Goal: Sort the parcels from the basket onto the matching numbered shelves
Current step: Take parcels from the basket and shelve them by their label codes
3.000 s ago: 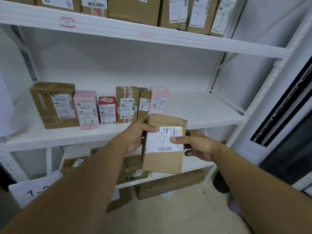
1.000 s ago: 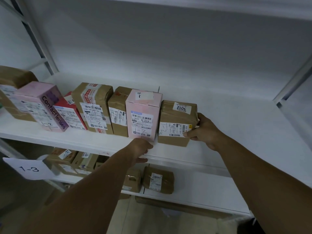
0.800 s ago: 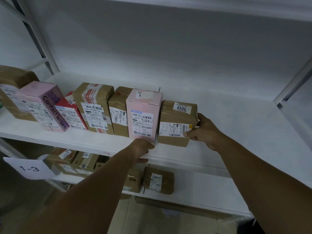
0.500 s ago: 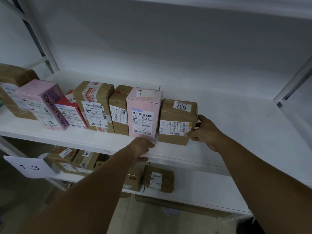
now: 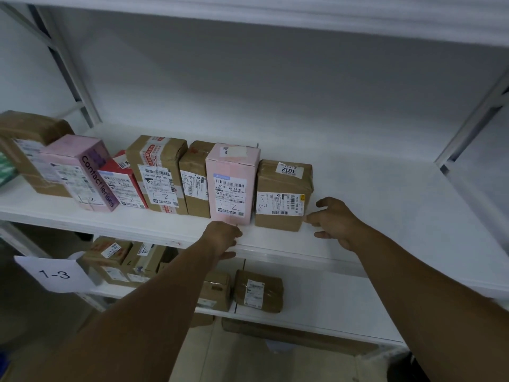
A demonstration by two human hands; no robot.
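A brown parcel point(image 5: 281, 197) with a white label marked 1-2 stands on the white shelf point(image 5: 371, 205) at the right end of a row of parcels. My right hand point(image 5: 334, 220) is just right of it, fingers spread and off the box, the thumb tip close to its lower right corner. My left hand point(image 5: 223, 238) rests on the shelf's front edge below a pink parcel point(image 5: 231, 183), holding nothing. Further left in the row stand two brown parcels point(image 5: 158, 172), a red one point(image 5: 124, 186), a pink contact-lens box point(image 5: 80, 172) and a larger brown box point(image 5: 24, 150).
The shelf runs bare to the right of the row up to a white upright point(image 5: 468, 125). The lower shelf point(image 5: 330, 299) carries several brown parcels point(image 5: 257, 290), and a paper sign reading 1-3 point(image 5: 55, 274) hangs at its left. Another shelf board point(image 5: 275, 15) is overhead.
I carried the brown parcel in both hands, then set it on the shelf beside the pink one. My right hand has just let go of it and drawn back slightly.
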